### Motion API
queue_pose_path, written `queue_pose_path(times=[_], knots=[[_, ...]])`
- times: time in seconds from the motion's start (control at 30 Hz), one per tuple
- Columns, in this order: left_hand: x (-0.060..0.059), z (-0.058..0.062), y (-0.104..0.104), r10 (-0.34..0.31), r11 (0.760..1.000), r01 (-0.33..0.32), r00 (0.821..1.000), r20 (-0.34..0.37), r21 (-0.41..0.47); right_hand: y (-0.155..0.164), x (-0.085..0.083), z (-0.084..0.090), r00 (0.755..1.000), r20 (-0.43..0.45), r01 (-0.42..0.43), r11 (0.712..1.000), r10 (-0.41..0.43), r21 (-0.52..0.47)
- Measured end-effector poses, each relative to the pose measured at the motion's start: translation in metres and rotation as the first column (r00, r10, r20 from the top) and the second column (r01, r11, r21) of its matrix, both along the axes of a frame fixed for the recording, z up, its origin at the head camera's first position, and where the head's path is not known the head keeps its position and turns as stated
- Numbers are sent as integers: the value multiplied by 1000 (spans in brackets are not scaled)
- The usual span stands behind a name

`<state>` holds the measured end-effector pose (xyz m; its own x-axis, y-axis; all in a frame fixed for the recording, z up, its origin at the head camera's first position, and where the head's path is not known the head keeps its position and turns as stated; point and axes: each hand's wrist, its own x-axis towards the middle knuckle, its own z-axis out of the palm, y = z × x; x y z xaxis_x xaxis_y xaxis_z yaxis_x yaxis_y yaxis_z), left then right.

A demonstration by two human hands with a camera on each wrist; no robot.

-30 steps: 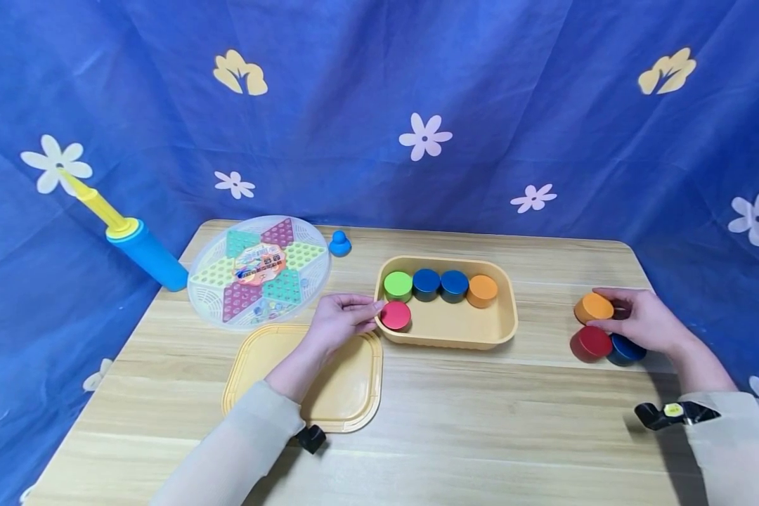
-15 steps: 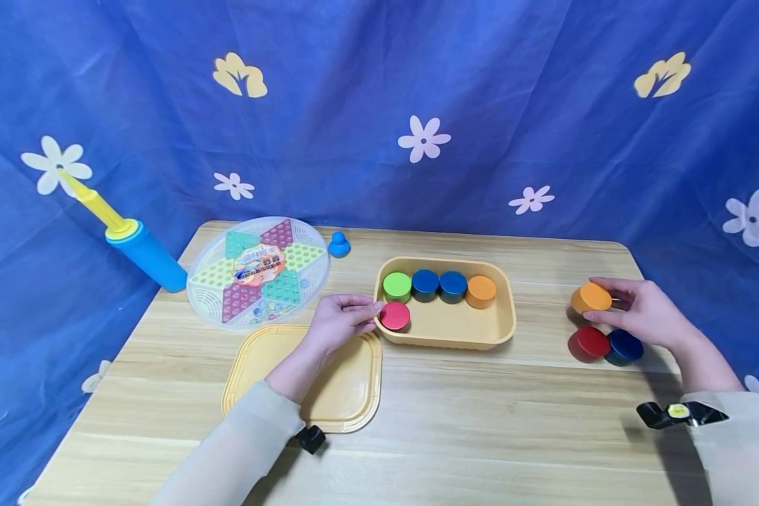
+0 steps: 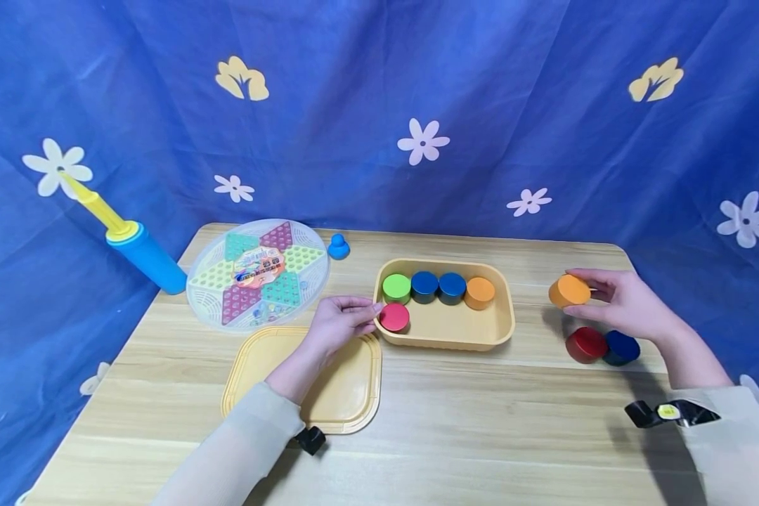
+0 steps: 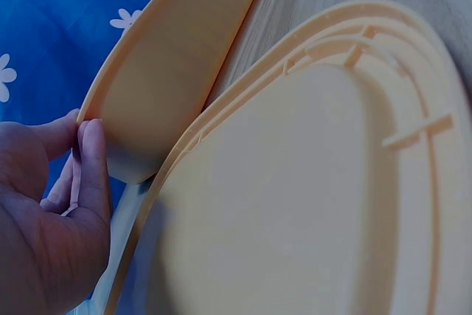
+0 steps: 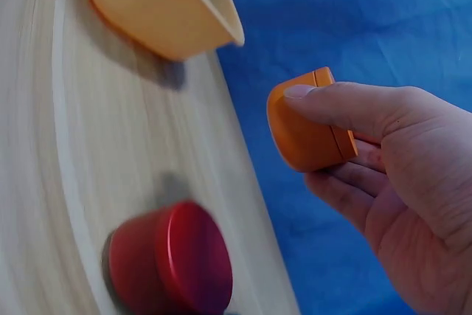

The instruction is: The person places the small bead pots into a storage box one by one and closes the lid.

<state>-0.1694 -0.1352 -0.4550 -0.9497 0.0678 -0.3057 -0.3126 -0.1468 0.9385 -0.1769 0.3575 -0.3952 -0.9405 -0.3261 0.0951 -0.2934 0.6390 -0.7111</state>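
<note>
My right hand (image 3: 623, 302) grips a small round orange tin (image 3: 569, 290) above the table; in the right wrist view the thumb lies along the side of that tin (image 5: 306, 127). Below it a red tin (image 3: 586, 345) and a dark blue tin (image 3: 621, 348) stand side by side. My left hand (image 3: 338, 323) pinches the left rim of a yellow plastic box (image 3: 458, 339), as the left wrist view shows on the box wall (image 4: 177, 64). Inside the box are a green tin (image 3: 396, 288), two blue tins (image 3: 425, 287), an orange tin (image 3: 480, 292) and a red tin (image 3: 395, 318).
A yellow lid (image 3: 335, 400) lies under the left forearm. Behind it is a round Chinese checkers board (image 3: 259, 274), with a small blue knobbed piece (image 3: 338, 247) beside it. A blue and yellow hand pump (image 3: 145, 256) leans at the table's left edge, before a blue curtain (image 3: 354, 105).
My right hand has lifted the orange tin from beside the red and blue tins and carried it up and left. The left hand keeps its place on the box rim.
</note>
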Motion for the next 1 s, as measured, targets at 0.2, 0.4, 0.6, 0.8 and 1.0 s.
queue_pose_path(times=[0.2,0.4,0.6,0.8,1.0], knots=[[0,1,0,0,1000,0,1000,3,0,-19,-1,8,998,-50,-45,998,47,42],[0,-1,0,-1,1000,1,1000,6,-6,-40,-1,17,995,-50,-87,996,89,34],[-1,-3,-1,2,1000,-2,1000,-7,-13,-61,-4,22,990,-49,-134,991,134,-8],[0,-3,0,7,1000,-7,1000,-2,-14,-84,-5,27,984,-36,-174,984,173,-34],[-1,-4,0,6,1000,-6,1000,-4,-9,-104,-9,28,970,-40,-242,969,240,-56]])
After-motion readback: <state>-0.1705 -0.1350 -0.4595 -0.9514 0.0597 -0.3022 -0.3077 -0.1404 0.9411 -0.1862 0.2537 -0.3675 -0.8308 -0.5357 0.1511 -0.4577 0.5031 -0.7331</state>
